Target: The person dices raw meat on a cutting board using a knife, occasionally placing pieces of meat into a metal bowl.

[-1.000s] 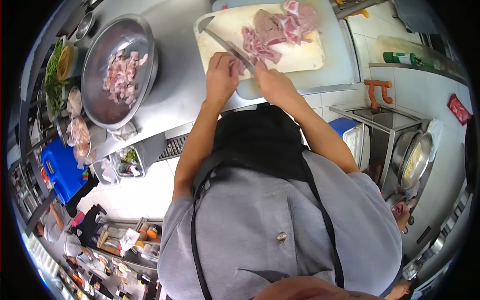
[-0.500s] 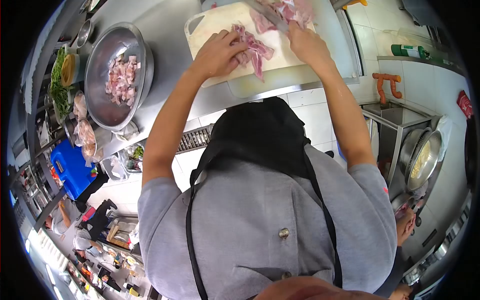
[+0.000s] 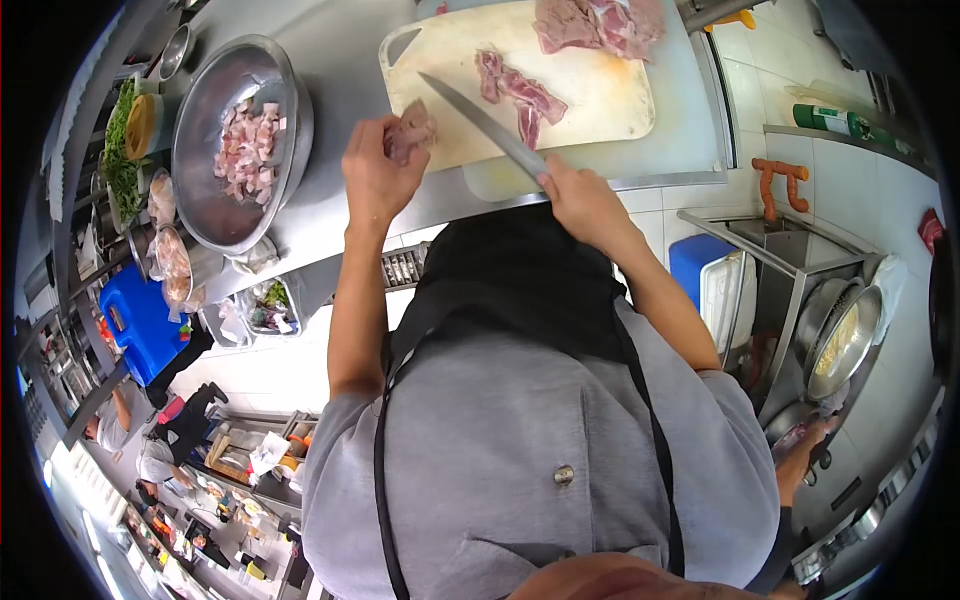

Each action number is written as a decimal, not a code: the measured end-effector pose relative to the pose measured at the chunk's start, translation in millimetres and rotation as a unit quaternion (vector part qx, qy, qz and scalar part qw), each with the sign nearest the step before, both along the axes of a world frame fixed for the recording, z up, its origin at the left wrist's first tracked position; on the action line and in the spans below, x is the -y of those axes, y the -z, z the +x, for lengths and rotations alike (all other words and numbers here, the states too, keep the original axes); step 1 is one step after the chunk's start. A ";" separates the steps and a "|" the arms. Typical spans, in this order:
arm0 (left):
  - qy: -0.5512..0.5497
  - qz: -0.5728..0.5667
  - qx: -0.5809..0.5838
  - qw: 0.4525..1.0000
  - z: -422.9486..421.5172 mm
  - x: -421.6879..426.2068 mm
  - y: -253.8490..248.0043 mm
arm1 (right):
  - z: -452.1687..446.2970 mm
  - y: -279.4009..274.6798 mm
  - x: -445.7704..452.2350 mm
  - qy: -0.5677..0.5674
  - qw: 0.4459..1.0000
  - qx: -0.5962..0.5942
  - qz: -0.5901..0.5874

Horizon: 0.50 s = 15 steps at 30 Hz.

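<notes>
My left hand (image 3: pixel 382 172) is closed on a piece of meat (image 3: pixel 410 133) at the left edge of the white cutting board (image 3: pixel 600 110). In my right hand (image 3: pixel 588 207) is the handle of a long knife (image 3: pixel 485 122), its blade lying slantwise over the board and its tip pointing to the upper left. Between the blade and the board's far side is a strip of raw meat (image 3: pixel 527 95). Larger raw pieces (image 3: pixel 605 25) rest at the board's far right corner. Left of the board, a big metal bowl (image 3: pixel 292 150) holds diced meat (image 3: pixel 248 150).
A small metal bowl (image 3: pixel 177 50), green vegetables (image 3: pixel 118 150) and bagged meat (image 3: pixel 172 258) are at the left. A blue container (image 3: pixel 142 325) stands below them. At the right are a metal sink frame (image 3: pixel 800 250) and another person's hand (image 3: pixel 800 455); people (image 3: pixel 155 460) appear lower left.
My left hand has moved left off the meat strip with a piece in it. The knife has come back from the large pieces toward the board's near side.
</notes>
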State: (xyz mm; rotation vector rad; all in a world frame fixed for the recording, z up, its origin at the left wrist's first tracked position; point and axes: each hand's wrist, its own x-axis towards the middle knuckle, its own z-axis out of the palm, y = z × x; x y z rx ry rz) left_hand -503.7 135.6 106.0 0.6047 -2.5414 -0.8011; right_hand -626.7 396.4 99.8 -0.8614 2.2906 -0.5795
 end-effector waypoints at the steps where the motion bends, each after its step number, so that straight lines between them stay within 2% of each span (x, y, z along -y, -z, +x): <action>1: 0.004 -0.005 -0.025 1.000 -7.9 -2.1 2.1 | 1.3 6.5 -0.1 0.008 1.000 -0.020 0.020; 2: 0.005 -0.012 -0.049 0.999 -16.3 -4.4 3.3 | -7.4 3.8 0.4 0.000 1.000 -0.020 0.021; 4: 0.016 0.027 -0.044 0.999 -42.2 -21.6 10.9 | -37.2 -8.4 -1.0 0.072 0.991 -0.085 0.072; 7: 0.064 -0.011 -0.014 0.998 -63.5 -41.8 27.2 | -57.3 -16.4 -5.0 0.068 0.986 -0.128 0.086; 9: 0.073 -0.113 0.062 0.989 -61.6 -47.2 30.1 | -46.7 -19.1 -7.1 0.053 0.988 -0.122 0.082; 10: 0.078 -0.113 0.059 0.989 -64.1 -44.0 30.9 | -38.6 -18.8 -4.7 0.042 0.990 -0.114 0.072; 12: 0.070 -0.053 -0.072 0.993 -65.5 -39.6 32.6 | -22.5 -11.1 0.0 0.041 0.991 -0.106 0.071; 13: 0.071 -0.050 -0.070 0.994 -67.6 -38.9 34.0 | -16.1 -6.9 3.3 0.027 0.994 -0.083 0.062; 15: 0.162 0.006 -0.040 0.986 -75.9 -34.1 32.8 | -12.4 -3.6 5.4 0.027 0.996 -0.066 0.045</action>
